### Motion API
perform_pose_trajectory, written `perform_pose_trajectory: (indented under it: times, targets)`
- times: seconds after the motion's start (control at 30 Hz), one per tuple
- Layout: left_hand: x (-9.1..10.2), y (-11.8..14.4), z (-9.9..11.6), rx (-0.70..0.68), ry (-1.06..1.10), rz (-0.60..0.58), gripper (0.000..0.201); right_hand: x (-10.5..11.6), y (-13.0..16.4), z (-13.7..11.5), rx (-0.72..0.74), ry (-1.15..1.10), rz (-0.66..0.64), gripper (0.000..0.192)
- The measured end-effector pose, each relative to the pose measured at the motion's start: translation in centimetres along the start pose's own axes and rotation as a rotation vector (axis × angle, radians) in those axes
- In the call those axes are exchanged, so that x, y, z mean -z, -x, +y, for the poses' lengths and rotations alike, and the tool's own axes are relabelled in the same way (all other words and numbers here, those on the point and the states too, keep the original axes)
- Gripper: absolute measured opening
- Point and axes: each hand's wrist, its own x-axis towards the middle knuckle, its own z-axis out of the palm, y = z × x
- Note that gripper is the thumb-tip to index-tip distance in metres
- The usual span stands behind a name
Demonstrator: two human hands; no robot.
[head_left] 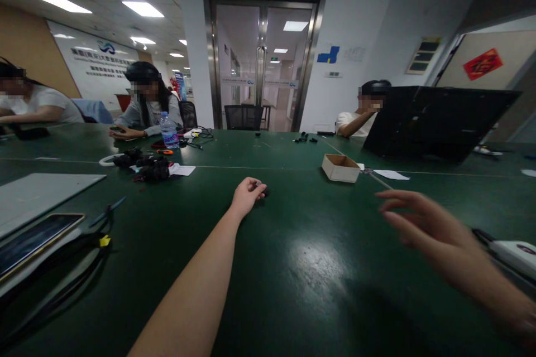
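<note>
The person's right hand (422, 222) hangs nearest the lens, blurred, fingers spread and holding nothing above the green table (318, 268). Farther out, the left hand (247, 194) rests on the tabletop with its fingertips pinched around a small dark part (263, 191), beyond the midpoint toward the cardboard box (340, 168). The part looks light, stiff and easily dropped; a thumb-and-forefinger pinch across its sides seems the surest hold.
</note>
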Motion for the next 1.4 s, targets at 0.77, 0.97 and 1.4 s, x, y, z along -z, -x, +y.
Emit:
perform_pose_trajectory:
  times: [0.77, 0.97, 1.4]
  targets:
    - [0.1, 0.0, 0.1, -0.083, -0.057, 0.055, 0.037, -23.4, -11.5, -2.0, -0.333, -1.174, -0.388, 0.022]
    - [0.2, -0.4, -0.5, -0.073, -0.087, 0.082, 0.038, -23.4, -11.5, -2.0, -0.322, -1.192, -0.399, 0.022]
    - [0.3, -0.7, -0.6, -0.023, -0.066, 0.114, 0.040, -23.5, -11.8, -1.6, -0.316, -1.203, -0.367, 0.025]
